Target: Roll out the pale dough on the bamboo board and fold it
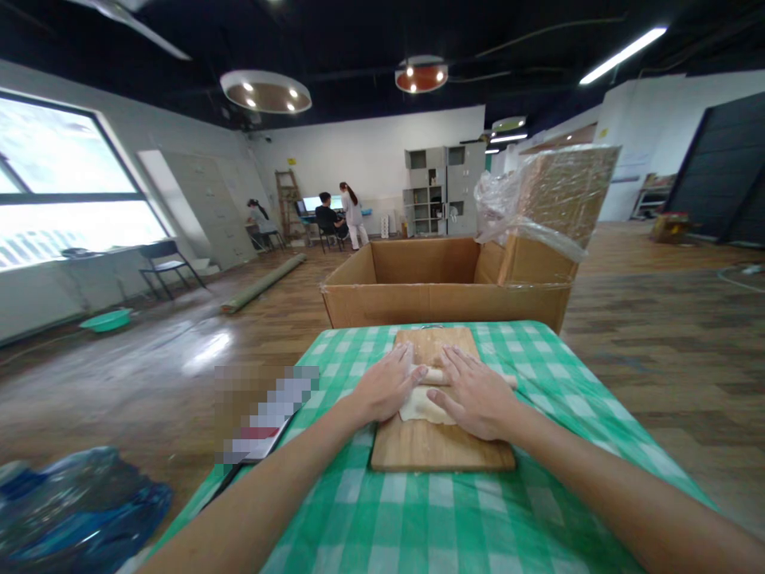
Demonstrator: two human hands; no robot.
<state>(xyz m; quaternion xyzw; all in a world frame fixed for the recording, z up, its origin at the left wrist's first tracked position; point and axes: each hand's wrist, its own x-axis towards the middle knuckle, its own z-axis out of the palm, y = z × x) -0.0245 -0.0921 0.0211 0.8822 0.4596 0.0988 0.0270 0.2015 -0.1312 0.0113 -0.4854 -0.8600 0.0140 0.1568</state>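
A pale wooden rolling pin [434,375] lies across a flattened sheet of dough [421,407] on a wooden cutting board [442,454]. My left hand [390,383] rests over the pin's left part, fingers stretched forward, thumb pointing inward. Over its right part lies my right hand [475,392], flat with fingers extended and the thumb above the dough. Both palms press on the pin rather than wrap round it. The pin's right end sticks out past my right hand; its left end is hidden. Flour whitens the fingers and the board's far part.
A green-and-white checked cloth [382,518] covers the table. Beyond its far edge stands a large open cardboard box [442,303], with plastic film [499,191] on its right. Left of the board lies a partly blurred flat object [268,426]. Several people are far back.
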